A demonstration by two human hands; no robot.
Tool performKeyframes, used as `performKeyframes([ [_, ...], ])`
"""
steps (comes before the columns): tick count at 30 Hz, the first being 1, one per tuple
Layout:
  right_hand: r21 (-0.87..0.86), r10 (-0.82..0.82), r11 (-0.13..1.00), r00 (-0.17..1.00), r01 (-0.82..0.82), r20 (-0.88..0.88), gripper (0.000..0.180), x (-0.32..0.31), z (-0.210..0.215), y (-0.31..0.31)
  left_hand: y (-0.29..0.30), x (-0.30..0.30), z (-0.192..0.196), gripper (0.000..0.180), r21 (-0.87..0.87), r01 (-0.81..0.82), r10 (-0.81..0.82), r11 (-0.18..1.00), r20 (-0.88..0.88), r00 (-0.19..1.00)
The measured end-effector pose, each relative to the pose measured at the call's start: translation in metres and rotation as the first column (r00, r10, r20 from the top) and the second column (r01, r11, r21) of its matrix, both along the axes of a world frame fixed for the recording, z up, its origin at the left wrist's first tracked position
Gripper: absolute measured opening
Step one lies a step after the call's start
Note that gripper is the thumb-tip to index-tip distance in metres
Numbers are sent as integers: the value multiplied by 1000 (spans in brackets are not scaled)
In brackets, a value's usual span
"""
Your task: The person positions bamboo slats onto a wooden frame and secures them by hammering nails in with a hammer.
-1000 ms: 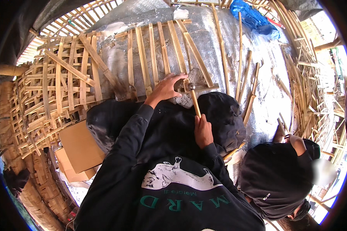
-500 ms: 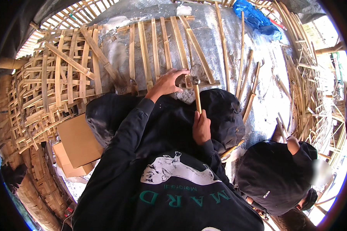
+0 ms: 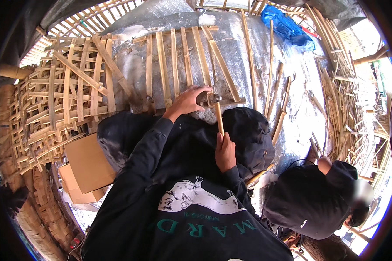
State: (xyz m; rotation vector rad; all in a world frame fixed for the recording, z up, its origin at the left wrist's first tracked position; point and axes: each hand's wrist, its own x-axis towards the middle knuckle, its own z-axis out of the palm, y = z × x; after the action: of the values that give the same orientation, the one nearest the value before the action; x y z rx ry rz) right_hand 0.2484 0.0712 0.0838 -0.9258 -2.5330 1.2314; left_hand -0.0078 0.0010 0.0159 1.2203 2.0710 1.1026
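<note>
My right hand (image 3: 225,152) is closed round the wooden handle of a hammer (image 3: 220,117). The hammer's metal head lies right beside the near end of a bamboo slat (image 3: 201,56), over a crosswise bamboo strip (image 3: 233,102). At that same joint is my left hand (image 3: 188,101), its thumb and fingers curved and apart, with the fingertips by the slat's end. Whether they pinch anything small cannot be made out. Several more bamboo slats (image 3: 163,65) run away from me, roughly side by side, between the near strip and a far crosswise strip (image 3: 211,28).
A woven bamboo lattice (image 3: 69,87) stands at the left, above cardboard boxes (image 3: 89,163). Loose bamboo poles (image 3: 250,61) lie on the silvery sheet (image 3: 300,91) at the right. A blue plastic sheet (image 3: 287,28) is at the far right. Another person (image 3: 311,198) sits at the lower right, holding thin strips.
The view has tilted slightly, so the scene sits lower. The hammer head has shifted slightly left, closer to the slat's end. My left hand stays at the joint.
</note>
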Motion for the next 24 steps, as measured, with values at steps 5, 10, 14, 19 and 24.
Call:
performKeyframes([
  [5, 61, -26, 998, 999, 27, -21, 30, -2, -15, 7, 1, -1, 4, 85, 15, 15, -15, 1000, -9, 1000],
  [10, 81, -46, 995, 997, 51, -56, 30, 1, -6, 4, 1, 1, -3, 84, 45, 17, -16, 999, -14, 1000],
  [14, 98, 14, 995, 996, -6, -85, 29, 2, -4, 12, 1, -1, -4, 83, 62, 19, -18, 998, -24, 1000],
  [19, 30, -95, 995, 995, 97, -40, 32, 2, -13, 2, 4, -1, -2, 83, 59, 6, -4, 998, -21, 1000],
  [24, 82, 4, 997, 1000, -4, 0, 34, 1, -5, 9, 2, 0, 0, 85, 45, 5, -5, 999, -5, 1000],
])
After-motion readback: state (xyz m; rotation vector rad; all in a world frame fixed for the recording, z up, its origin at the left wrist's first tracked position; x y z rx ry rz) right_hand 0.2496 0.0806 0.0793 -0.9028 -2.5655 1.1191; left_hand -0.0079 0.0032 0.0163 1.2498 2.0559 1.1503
